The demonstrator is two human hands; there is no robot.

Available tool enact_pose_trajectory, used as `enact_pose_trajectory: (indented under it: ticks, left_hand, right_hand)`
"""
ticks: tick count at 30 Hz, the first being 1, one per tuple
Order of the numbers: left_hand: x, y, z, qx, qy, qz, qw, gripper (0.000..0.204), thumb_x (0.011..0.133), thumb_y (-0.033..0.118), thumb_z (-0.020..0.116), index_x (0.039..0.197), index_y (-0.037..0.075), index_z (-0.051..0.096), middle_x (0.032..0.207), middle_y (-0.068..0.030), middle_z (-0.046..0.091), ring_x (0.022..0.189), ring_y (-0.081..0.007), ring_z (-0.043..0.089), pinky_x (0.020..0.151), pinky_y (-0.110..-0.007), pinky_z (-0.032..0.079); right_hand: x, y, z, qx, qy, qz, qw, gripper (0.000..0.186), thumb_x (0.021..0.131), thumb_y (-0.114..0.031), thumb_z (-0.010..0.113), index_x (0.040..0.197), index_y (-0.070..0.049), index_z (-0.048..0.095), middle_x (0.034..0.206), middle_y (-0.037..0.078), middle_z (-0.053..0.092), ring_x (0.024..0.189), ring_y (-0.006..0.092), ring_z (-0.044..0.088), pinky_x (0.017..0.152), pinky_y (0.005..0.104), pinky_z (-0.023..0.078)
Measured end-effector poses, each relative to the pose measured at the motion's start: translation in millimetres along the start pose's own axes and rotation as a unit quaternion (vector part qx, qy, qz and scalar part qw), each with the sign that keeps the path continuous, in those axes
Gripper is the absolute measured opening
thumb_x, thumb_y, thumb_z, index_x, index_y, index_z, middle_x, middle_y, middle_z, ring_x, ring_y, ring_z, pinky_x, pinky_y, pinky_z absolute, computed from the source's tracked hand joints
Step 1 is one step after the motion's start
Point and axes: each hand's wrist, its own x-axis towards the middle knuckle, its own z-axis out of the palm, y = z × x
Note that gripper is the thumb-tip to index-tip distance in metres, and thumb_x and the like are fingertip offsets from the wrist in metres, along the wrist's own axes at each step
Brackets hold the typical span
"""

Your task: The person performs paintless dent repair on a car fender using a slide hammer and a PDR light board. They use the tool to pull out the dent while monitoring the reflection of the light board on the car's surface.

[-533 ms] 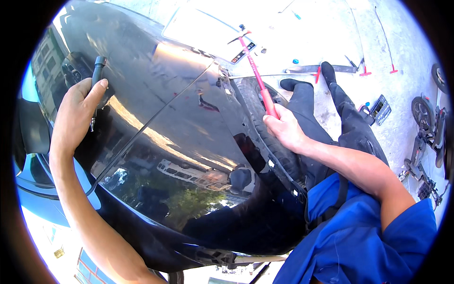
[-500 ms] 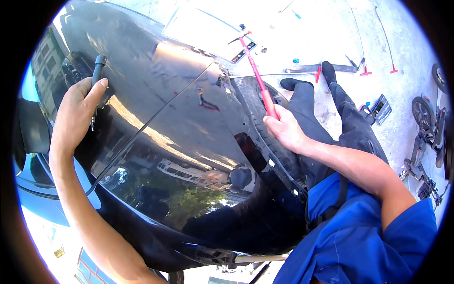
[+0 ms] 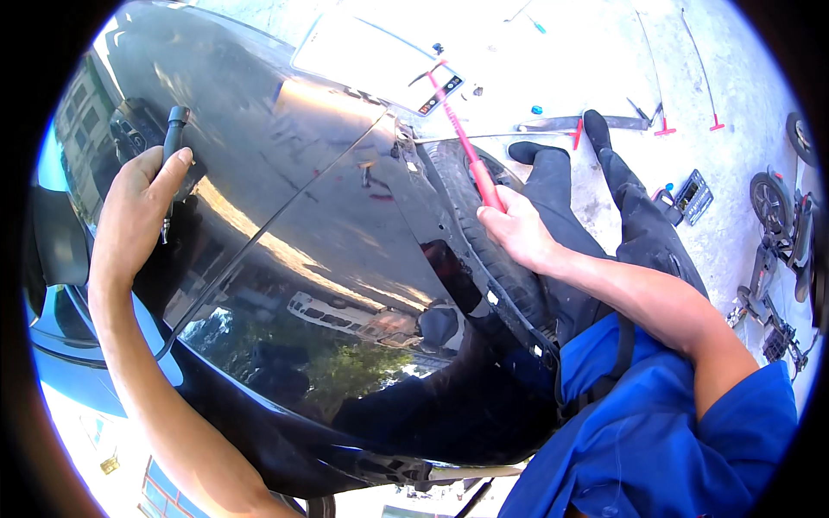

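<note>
Black panel (image 3: 289, 200), work apparently underway.
Left hand (image 3: 134, 207) grips a dark rod (image 3: 175, 131), right hand (image 3: 518, 229) a red hammer (image 3: 467, 143) held clear (what is done or left, I cannot tell).

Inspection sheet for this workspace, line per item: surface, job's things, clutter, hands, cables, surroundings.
Surface: dark car bodywork, glossy, with strong reflections.
Job's things: red hammer; dark tool, roughly cylindrical, contact with the bodywork unclear.
Clutter: red-handled rods and a dark strip on the ground.
Hands: left hand closed around the dark tool; right hand gripping the red hammer's handle.
Cables: nothing seen.
Surroundings: pale ground; scooter or bike at picture right.
</note>
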Motion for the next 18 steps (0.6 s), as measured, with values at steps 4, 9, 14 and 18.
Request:
enact_pose_trajectory:
  ticks: [4,9,14,18]
  left_hand:
    - [3.1,3.5,0.5,-0.001,0.001,0.001,1.0,0.049,0.103,0.042,0.055,0.077,0.002,0.044,0.067,-0.0023,0.032,0.063,-0.0123,0.034,0.059,-0.036,0.033]
    - [-2.8,0.6,-3.0,-0.004,-0.007,-0.003,1.0,0.049,0.104,0.043,0.055,0.077,0.002,0.045,0.067,-0.0022,0.032,0.063,-0.0122,0.035,0.059,-0.035,0.034]
    - [-0.6,4.9,-0.4,0.007,0.004,-0.003,1.0,0.049,0.104,0.042,0.055,0.078,0.003,0.045,0.066,-0.0022,0.032,0.062,-0.0121,0.035,0.059,-0.035,0.034]
    - [1.5,2.8,1.4,-0.003,-0.001,0.0,1.0,0.048,0.104,0.042,0.055,0.077,0.002,0.045,0.066,-0.0025,0.032,0.062,-0.0123,0.035,0.058,-0.036,0.034]
  right_hand:
    - [0.9,4.7,-5.8,-0.086,-0.099,-0.011,0.991,0.021,0.094,-0.024,0.06,0.091,-0.005,0.053,0.068,-0.001,0.052,0.058,0.0074,0.049,0.052,0.0289,0.04]
    - [-12.3,5.4,-1.3,0.009,-0.018,0.012,1.0,0.02,0.095,-0.023,0.06,0.09,-0.005,0.053,0.07,0.0,0.054,0.06,0.0075,0.05,0.053,0.0291,0.04]
    - [-11.2,0.7,-6.9,-0.056,-0.043,-0.004,0.997,0.017,0.095,-0.022,0.059,0.092,-0.006,0.053,0.07,0.0,0.053,0.06,0.0077,0.05,0.054,0.0287,0.041]
    - [-12.5,2.7,-2.6,-0.009,-0.026,-0.005,1.0,0.018,0.095,-0.022,0.059,0.092,-0.005,0.054,0.07,-0.001,0.053,0.061,0.0077,0.05,0.054,0.0287,0.041]
